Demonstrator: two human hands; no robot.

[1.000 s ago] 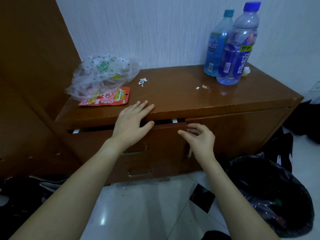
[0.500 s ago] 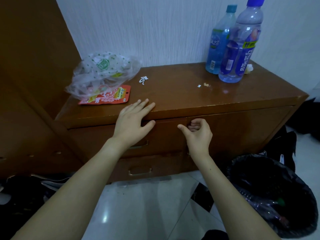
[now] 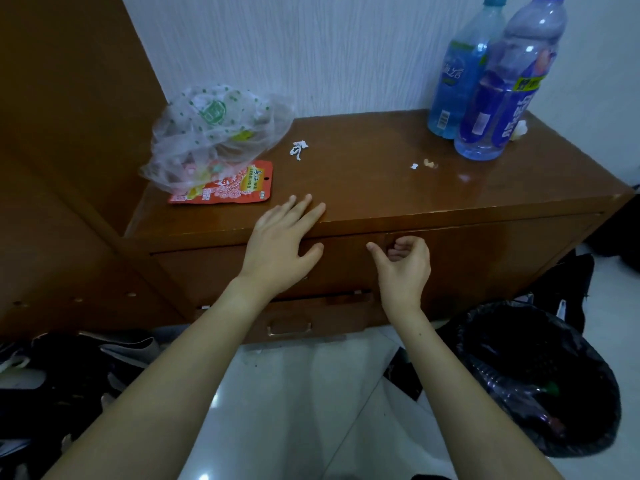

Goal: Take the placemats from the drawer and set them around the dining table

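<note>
The brown wooden cabinet (image 3: 363, 181) has its top drawer (image 3: 207, 271) pushed flush, so nothing inside shows and no placemat is in view. My left hand (image 3: 280, 247) lies flat with its fingers spread on the cabinet's front edge and its thumb against the drawer front. My right hand (image 3: 403, 268) has its fingers curled at the drawer's right end, thumb sticking out to the left, with nothing in it. Below is a lower drawer (image 3: 329, 318) with a metal handle, standing slightly ajar.
On the cabinet top lie a clear plastic bag (image 3: 214, 133), a red snack packet (image 3: 232, 187), paper scraps, and two blue bottles (image 3: 502, 98) at the back right. A black-lined bin (image 3: 540, 375) stands on the floor at right; shoes (image 3: 69, 368) lie at left.
The top drawer was open a crack one second ago and is now flush. My right hand's fingers have curled in against its right end. My left hand stayed put.
</note>
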